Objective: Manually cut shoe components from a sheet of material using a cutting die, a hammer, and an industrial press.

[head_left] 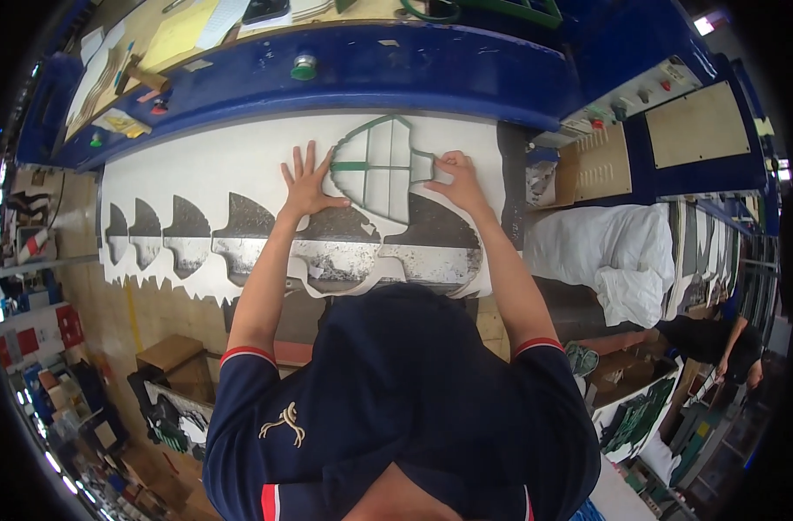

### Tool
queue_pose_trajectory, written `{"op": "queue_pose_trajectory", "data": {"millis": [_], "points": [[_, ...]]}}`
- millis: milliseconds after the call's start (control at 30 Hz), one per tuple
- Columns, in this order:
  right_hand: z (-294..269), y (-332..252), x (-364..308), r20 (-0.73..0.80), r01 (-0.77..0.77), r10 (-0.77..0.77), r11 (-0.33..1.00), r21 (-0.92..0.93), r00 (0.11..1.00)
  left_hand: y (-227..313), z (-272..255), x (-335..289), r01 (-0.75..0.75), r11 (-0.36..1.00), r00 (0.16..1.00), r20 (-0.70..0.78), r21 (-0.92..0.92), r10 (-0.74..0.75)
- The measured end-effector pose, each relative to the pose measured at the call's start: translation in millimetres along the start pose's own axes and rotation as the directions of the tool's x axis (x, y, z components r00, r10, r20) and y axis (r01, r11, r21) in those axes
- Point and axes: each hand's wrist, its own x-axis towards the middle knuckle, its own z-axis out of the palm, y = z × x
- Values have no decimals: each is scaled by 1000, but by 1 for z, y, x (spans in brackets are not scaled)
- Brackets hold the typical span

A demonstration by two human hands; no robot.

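A green metal cutting die [391, 167], an open frame with crossbars and one curved side, lies on a white sheet of material [240, 156]. My left hand [308, 184] rests flat at the die's left end, fingers spread, thumb and forefinger by its rim. At the narrow right end, my right hand [459, 182] has its thumb and curled fingers around the small tab of the frame. Along the sheet's near side runs a row of cut-out holes, through which a worn grey-and-black surface [344, 260] shows.
A blue machine beam [240, 78] with a green button [303, 68] spans the far side. Above it, a shelf holds papers [181, 39] and a hammer [145, 78]. White wrapped material [605, 252] is at the right. Another person [713, 347] stands farther right.
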Motion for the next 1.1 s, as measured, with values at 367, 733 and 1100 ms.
{"op": "queue_pose_trajectory", "data": {"millis": [367, 733, 1100], "points": [[-2, 4, 0, 2, 36, -36, 999, 16, 999, 5, -6, 0, 3, 1000, 1000, -4, -26, -3], [-53, 13, -23, 82, 1, 4, 998, -60, 997, -69, -17, -74, 240, 965, 955, -153, -103, -254], [-63, 17, -43, 75, -138, 150, 980, -147, 986, -104, 10, -107, 276, 944, 907, -278, -179, -317]]}}
